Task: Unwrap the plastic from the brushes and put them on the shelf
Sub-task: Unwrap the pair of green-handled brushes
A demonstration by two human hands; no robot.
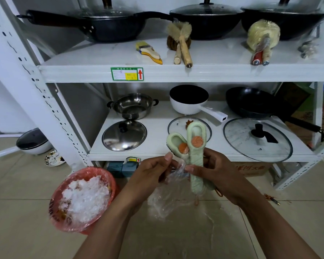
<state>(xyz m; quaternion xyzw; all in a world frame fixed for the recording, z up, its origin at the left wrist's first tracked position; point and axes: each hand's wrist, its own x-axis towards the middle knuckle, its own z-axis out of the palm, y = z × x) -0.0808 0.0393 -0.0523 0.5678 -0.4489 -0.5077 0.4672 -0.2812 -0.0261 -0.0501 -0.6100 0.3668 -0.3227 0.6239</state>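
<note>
Brushes (196, 161), two pale green ones with orange buttons, stand upright before the lower shelf (157, 144), their handles gripped by the curled fingers of the right hand (220, 174), while the left hand (150, 176) pinches the loose clear plastic (166, 200) hanging just left of those handles.

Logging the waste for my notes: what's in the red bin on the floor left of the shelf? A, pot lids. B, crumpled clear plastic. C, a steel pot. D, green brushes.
B: the red bin holds a heap of crumpled clear plastic, with no brush, lid or pot in it.
</note>
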